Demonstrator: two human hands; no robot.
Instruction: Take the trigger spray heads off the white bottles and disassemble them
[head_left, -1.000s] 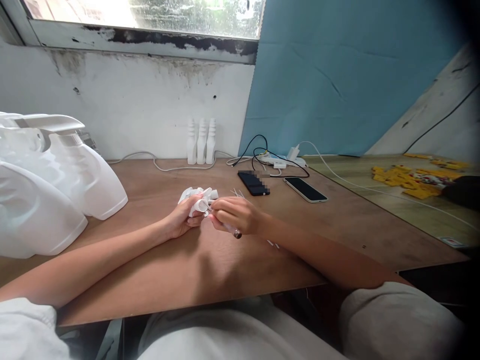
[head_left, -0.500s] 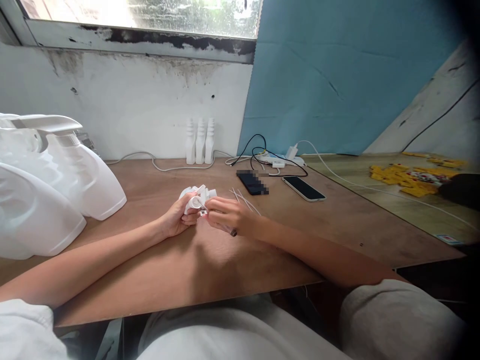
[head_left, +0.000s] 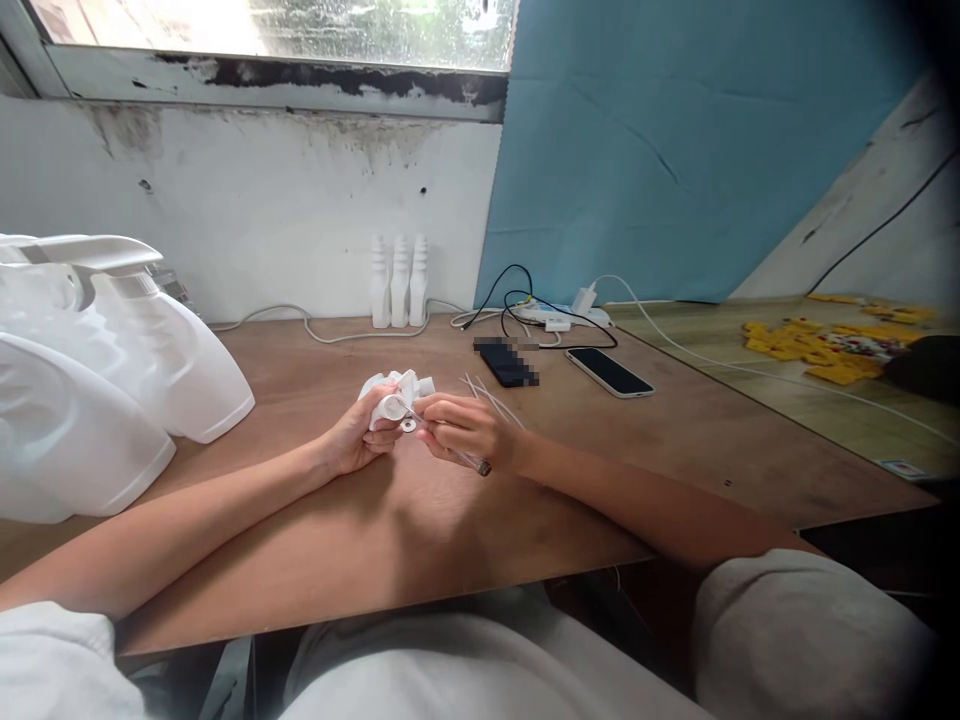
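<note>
My left hand (head_left: 367,428) is closed around a white plastic part (head_left: 391,407) with a round, tube-like opening turned toward me. In my right hand (head_left: 465,428) is a slim, pen-like tool (head_left: 480,464) with a dark butt end. Its tip points at the white part's opening, and I cannot tell how far in it reaches. A small white ring (head_left: 409,426) shows just below the part, between both hands. Thin white rods (head_left: 510,410) lie on the table behind my right hand.
Large white plastic shells (head_left: 191,360) stand on the table (head_left: 315,560) at left. Three white turned posts (head_left: 400,285) lean by the wall. A dark phone (head_left: 502,362), another phone (head_left: 609,372) and a power strip (head_left: 592,316) with cables lie behind. Yellow pieces (head_left: 817,345) sit at far right.
The tool's dark end has swung a little right, and more of its shaft shows below my right hand. My left hand keeps its hold on the white part.
</note>
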